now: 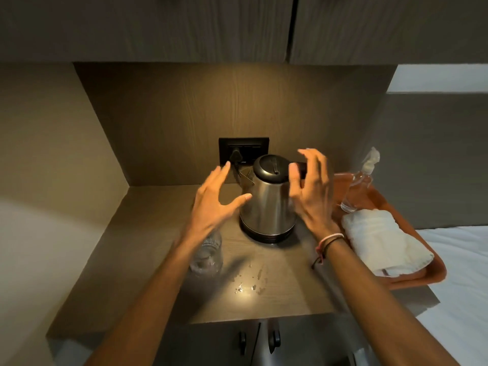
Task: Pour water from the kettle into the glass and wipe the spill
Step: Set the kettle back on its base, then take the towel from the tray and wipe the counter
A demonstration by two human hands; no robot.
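Wood-grain counter in lit niche, water droplets near front; both hands spread, empty, flanking kettle

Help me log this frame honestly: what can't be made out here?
- Glass, head view: the left forearm covers part of it; water level unreadable.
- Kettle handle: the right hand hides most of it; contact unclear.
- Socket: dark, switch state unreadable.
- Spray bottle on the tray: clear, contents indistinct.
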